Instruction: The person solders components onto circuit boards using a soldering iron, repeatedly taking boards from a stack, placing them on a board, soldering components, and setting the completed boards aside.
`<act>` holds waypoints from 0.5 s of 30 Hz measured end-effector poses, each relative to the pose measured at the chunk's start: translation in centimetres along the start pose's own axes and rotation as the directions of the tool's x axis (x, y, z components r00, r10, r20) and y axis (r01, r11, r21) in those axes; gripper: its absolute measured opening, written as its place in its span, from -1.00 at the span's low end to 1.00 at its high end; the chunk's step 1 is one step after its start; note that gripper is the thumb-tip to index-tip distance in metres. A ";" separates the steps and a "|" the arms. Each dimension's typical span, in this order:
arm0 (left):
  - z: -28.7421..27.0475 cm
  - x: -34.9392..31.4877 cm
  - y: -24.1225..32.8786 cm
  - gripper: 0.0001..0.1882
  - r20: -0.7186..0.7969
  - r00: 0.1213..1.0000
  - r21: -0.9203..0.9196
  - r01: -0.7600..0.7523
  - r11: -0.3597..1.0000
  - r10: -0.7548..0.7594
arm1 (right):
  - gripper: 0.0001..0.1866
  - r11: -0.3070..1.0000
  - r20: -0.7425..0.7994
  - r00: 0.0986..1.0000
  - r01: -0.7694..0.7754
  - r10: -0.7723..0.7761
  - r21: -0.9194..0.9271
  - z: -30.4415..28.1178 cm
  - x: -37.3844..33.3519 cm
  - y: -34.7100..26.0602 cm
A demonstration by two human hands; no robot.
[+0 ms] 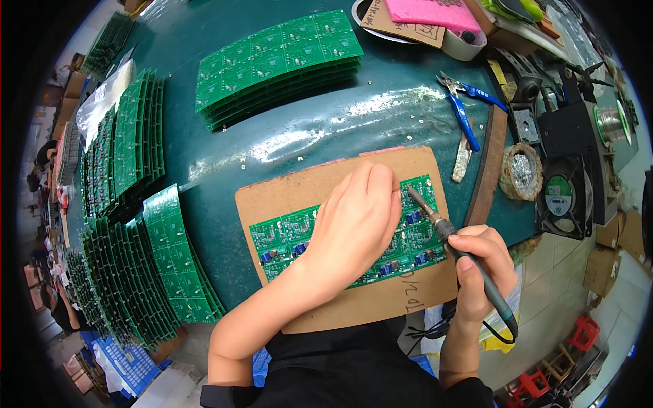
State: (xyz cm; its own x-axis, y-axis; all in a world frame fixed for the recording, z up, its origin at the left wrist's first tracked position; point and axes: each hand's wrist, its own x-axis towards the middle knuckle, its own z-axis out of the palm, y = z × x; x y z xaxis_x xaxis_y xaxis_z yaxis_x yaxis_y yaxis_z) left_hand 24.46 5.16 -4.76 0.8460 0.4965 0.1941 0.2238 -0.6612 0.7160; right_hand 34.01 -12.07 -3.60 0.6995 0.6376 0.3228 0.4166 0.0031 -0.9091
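Observation:
A green panel of circuit boards with blue and silver parts lies on a piece of brown cardboard in front of me. My right hand grips a soldering iron like a pen, its tip at the panel's upper right part. Across the middle of the panel reaches my left hand, covering much of it. Its fingers are pinched together close to the iron's tip. Whatever they hold, if anything, is hidden behind the knuckles.
Stacked green panels stand at the far side and on the left. Blue-handled cutters, a wooden strip, a round tub of silvery material, a fan and a solder spool are at the right. Tiny parts dot the mat.

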 end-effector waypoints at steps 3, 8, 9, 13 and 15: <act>0.1 0.1 0.1 -0.83 -0.009 1.000 0.042 -0.014 0.999 0.014 | -0.77 1.000 0.021 1.000 -0.010 0.009 0.029 -0.2 0.2 0.2; 0.2 -0.1 0.3 -0.84 -0.028 0.998 0.094 -0.062 0.994 0.065 | -0.77 0.999 -0.091 0.996 -0.019 0.024 0.047 -0.5 -0.5 0.1; 0.3 -0.1 0.3 -0.84 -0.030 0.997 0.097 -0.063 0.993 0.066 | -0.74 0.999 -0.148 0.988 -0.039 0.035 -0.024 -1.2 -0.6 -0.1; 0.5 -0.4 0.1 -0.84 -0.039 0.995 0.099 -0.091 0.991 0.095 | -0.71 0.872 -0.388 0.917 -0.117 -0.089 -0.476 -3.2 -1.3 0.7; -0.2 -0.8 -0.1 -0.84 -0.042 0.995 0.115 -0.090 0.989 0.095 | -0.74 0.728 -0.302 0.952 -0.165 -0.060 -0.666 -4.2 -1.6 1.5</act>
State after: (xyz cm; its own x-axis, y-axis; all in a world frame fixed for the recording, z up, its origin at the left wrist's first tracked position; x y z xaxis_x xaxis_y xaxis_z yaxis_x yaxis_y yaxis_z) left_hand 23.70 4.94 -4.80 0.8422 0.4546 0.2899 0.2007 -0.7634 0.6139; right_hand 35.95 -16.34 -4.33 0.8156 0.3742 0.4413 0.5743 -0.6160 -0.5392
